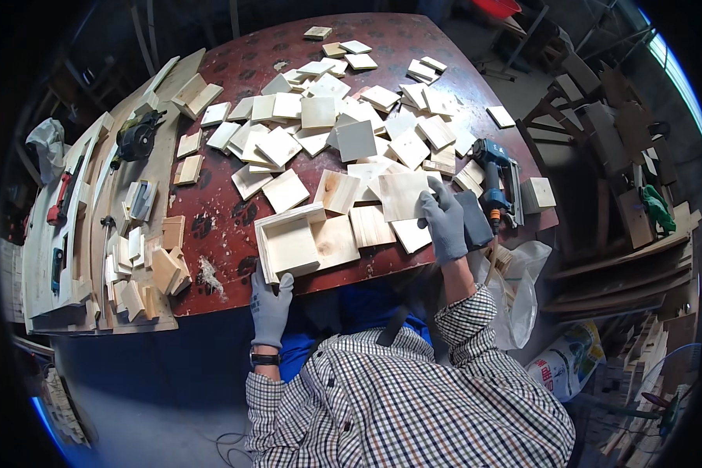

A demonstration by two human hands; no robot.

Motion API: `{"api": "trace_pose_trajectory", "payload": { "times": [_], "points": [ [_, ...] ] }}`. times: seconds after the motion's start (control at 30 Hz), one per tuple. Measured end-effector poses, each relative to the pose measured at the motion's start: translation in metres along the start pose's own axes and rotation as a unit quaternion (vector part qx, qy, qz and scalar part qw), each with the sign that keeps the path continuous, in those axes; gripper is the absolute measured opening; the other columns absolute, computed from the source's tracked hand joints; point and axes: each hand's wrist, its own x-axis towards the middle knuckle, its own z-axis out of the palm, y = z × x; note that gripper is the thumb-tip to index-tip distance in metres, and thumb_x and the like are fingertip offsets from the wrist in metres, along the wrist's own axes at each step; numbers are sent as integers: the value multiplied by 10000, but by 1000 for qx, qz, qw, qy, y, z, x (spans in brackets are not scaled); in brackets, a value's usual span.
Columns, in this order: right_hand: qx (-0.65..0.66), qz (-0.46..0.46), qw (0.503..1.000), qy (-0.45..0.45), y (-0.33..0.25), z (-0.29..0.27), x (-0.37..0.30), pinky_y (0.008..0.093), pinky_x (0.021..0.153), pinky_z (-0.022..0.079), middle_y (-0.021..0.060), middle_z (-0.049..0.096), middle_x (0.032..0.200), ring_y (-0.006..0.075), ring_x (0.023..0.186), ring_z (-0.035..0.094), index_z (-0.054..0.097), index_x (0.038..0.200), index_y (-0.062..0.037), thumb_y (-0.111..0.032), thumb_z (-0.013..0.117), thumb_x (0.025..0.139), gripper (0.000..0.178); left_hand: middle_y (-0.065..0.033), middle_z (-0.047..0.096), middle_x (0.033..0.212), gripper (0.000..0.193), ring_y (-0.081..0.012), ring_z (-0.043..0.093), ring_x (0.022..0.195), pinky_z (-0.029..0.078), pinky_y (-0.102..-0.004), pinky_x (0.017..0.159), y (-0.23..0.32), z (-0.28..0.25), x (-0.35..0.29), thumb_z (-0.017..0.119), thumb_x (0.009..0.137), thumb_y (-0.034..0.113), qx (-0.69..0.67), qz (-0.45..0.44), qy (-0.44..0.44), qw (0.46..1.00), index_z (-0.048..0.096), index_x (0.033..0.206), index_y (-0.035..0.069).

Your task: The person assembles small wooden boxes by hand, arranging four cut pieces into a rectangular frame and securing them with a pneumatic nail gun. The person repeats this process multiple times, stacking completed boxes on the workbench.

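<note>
My left hand (271, 310), in a grey work glove, grips the near left side of a small pale wooden box (286, 248) at the table's front edge. The box's raised sides show on the left and far side. My right hand (445, 221), gloved too, pinches the right edge of a square wooden piece (400, 196) among the others. Just right of that hand lies a dark grey rectangular block (473, 218). A blue-grey nail gun (494, 184) with an orange fitting stands beyond it. Many loose wooden squares (317, 112) are heaped across the dark red table (234, 58).
On the left, a plywood board (105, 226) bears a dark power tool (138, 138), a red-handled tool (60, 199) and several wood offcuts (132, 249). A wooden block (537, 195) sits at the table's right edge. Below it hangs a clear plastic bag (522, 292); stacked boards (624, 265) stand at right.
</note>
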Motion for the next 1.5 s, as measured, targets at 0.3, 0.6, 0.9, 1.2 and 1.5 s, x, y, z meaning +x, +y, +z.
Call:
{"api": "trace_pose_trajectory", "payload": {
  "times": [0.3,0.6,0.9,1.2,1.5],
  "points": [
    [83,88,977,-177,9,55,-69,272,675,588,92,639,934,148,726,675,410,1555,86,-104,607,996,623,-227,344,1588,977,-390,402,1453,383,-493,1203,65,-41,-5,802,938,400,126,138,59,981,246,1655,40],
    [-243,-116,943,-196,46,120,-73,400,761,592,165,720,1036,288,805,736,547,1453,-15,-321,727,970,600,-333,246,1655,996,-483,265,1558,345,-528,1238,62,-33,27,835,871,500,169,142,-54,974,360,1606,23],
    [-337,-198,885,-254,53,123,-78,461,745,564,189,705,1016,379,828,711,477,1538,-46,-483,685,993,729,-354,309,1617,782,-526,419,1460,468,-521,1141,55,-21,21,737,978,412,170,139,-28,975,405,1600,75],
    [-232,-56,908,-345,55,114,-73,440,761,556,212,735,925,335,823,728,346,1626,-39,-472,696,990,845,-342,314,1615,738,-521,502,1394,542,-506,1060,45,-16,22,699,1004,392,198,126,-16,972,395,1610,101],
    [-384,-125,859,-315,46,117,-77,479,866,564,218,733,1069,389,986,732,347,1620,-62,-598,577,1024,833,-327,313,1628,839,-493,431,1468,515,-513,1107,46,-15,21,750,971,377,191,134,-13,972,330,1641,99]
  ]
}}
